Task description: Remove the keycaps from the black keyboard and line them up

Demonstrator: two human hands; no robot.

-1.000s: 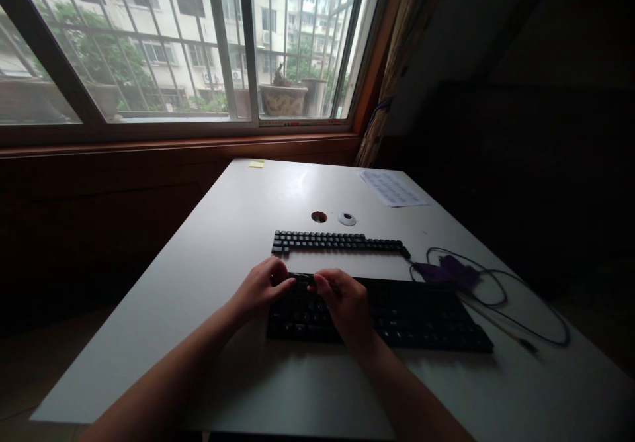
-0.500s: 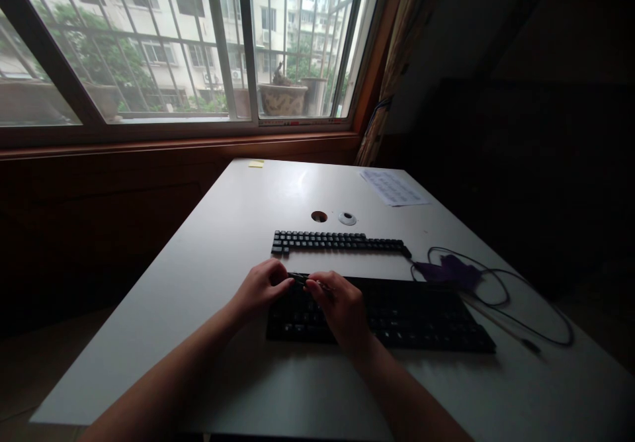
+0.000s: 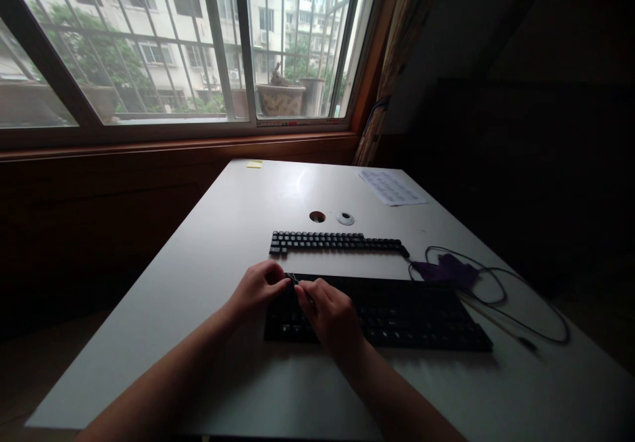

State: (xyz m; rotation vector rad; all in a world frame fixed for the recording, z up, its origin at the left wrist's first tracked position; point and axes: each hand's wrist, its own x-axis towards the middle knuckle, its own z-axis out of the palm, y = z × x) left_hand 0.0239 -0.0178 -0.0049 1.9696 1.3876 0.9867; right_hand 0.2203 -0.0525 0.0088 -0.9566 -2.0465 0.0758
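Observation:
A black keyboard lies on the white table in front of me. My left hand rests at its far left corner, fingers curled and pinched together. My right hand lies over the keyboard's left part, fingers pinched on a thin dark tool whose tip points to the left hand. What the left fingers hold is too small to make out. Beyond the keyboard, loose black keycaps are laid out in rows on the table.
A purple cloth and a looping black cable lie right of the keyboard. A round hole and its white cap sit mid-table; a printed sheet and yellow note lie at the far edge, under the window.
My right hand has slid left along the keyboard toward my left hand, bringing the thin tool with it. The left hand has barely moved.

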